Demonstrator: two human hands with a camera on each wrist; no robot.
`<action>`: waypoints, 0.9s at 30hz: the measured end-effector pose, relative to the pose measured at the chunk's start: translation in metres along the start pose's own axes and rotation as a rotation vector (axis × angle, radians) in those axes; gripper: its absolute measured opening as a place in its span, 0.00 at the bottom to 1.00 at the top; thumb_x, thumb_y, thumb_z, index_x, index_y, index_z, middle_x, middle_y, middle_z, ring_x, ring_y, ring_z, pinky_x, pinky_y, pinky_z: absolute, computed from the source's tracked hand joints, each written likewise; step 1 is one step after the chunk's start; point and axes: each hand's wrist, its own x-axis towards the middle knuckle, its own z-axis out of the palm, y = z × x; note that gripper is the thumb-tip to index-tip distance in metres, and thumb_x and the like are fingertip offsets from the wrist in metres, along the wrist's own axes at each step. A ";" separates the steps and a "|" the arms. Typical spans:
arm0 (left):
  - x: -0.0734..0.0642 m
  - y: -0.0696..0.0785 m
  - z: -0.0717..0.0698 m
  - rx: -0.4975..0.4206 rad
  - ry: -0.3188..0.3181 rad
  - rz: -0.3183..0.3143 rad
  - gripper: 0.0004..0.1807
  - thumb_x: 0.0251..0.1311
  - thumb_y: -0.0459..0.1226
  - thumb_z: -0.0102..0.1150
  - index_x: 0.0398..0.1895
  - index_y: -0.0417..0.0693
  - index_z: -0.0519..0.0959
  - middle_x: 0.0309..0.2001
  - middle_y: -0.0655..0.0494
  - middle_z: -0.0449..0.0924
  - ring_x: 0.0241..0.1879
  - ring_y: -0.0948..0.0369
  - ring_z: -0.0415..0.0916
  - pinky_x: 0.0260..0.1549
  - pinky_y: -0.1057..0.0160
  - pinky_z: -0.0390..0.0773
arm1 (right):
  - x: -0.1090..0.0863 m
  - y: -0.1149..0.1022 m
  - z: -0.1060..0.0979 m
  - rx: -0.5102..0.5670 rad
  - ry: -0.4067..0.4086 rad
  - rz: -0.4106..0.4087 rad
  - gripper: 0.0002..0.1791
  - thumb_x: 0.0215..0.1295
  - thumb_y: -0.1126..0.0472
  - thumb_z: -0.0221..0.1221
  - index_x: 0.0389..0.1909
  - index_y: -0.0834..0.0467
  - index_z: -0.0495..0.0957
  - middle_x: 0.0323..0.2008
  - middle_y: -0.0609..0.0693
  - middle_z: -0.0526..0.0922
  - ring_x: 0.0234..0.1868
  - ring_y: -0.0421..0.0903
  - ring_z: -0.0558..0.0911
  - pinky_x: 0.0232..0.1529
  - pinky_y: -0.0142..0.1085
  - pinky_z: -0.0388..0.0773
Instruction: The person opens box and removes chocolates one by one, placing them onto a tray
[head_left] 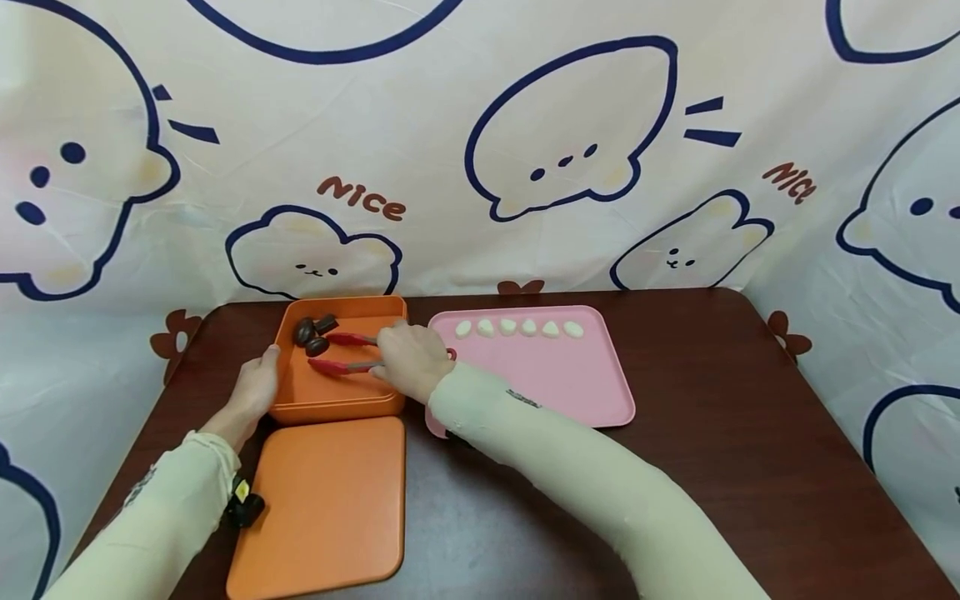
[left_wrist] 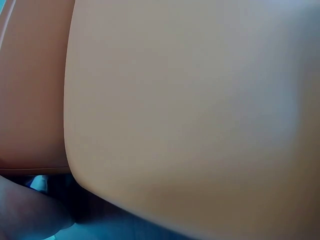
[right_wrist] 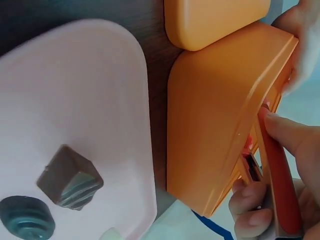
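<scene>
While steadying the orange box (head_left: 337,410) with the left hand (head_left: 255,387), fingers too hidden to judge, pinching the tongs (head_left: 345,367) in the right hand (head_left: 415,358), ideally squeezing evenly around the nearest dark piece (head_left: 317,346).

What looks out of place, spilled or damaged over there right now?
Nothing stands out. Dark pieces lie bunched in the far left part of the orange box; white pieces sit in a row on the pink tray. The orange lid lies flat on the table, and I see no spill or damage.
</scene>
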 end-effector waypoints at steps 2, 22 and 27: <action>0.000 0.000 0.000 -0.006 0.000 0.007 0.45 0.76 0.56 0.08 0.76 0.24 0.50 0.74 0.27 0.50 0.70 0.39 0.53 0.72 0.38 0.55 | 0.004 -0.002 0.001 -0.014 0.008 0.004 0.18 0.66 0.38 0.63 0.33 0.49 0.81 0.31 0.45 0.78 0.28 0.41 0.77 0.26 0.32 0.75; 0.000 0.000 -0.001 -0.003 -0.010 -0.003 0.45 0.77 0.56 0.08 0.76 0.25 0.50 0.75 0.27 0.50 0.71 0.39 0.53 0.73 0.38 0.55 | 0.004 -0.012 0.013 -0.075 0.034 -0.011 0.16 0.69 0.40 0.61 0.36 0.48 0.83 0.29 0.42 0.79 0.25 0.40 0.76 0.26 0.30 0.77; 0.000 -0.001 -0.001 -0.003 -0.009 -0.004 0.46 0.76 0.57 0.08 0.76 0.25 0.50 0.75 0.27 0.49 0.71 0.39 0.53 0.73 0.38 0.55 | -0.002 -0.008 0.013 -0.125 0.053 -0.031 0.17 0.70 0.39 0.59 0.37 0.48 0.84 0.31 0.43 0.80 0.26 0.40 0.77 0.27 0.30 0.78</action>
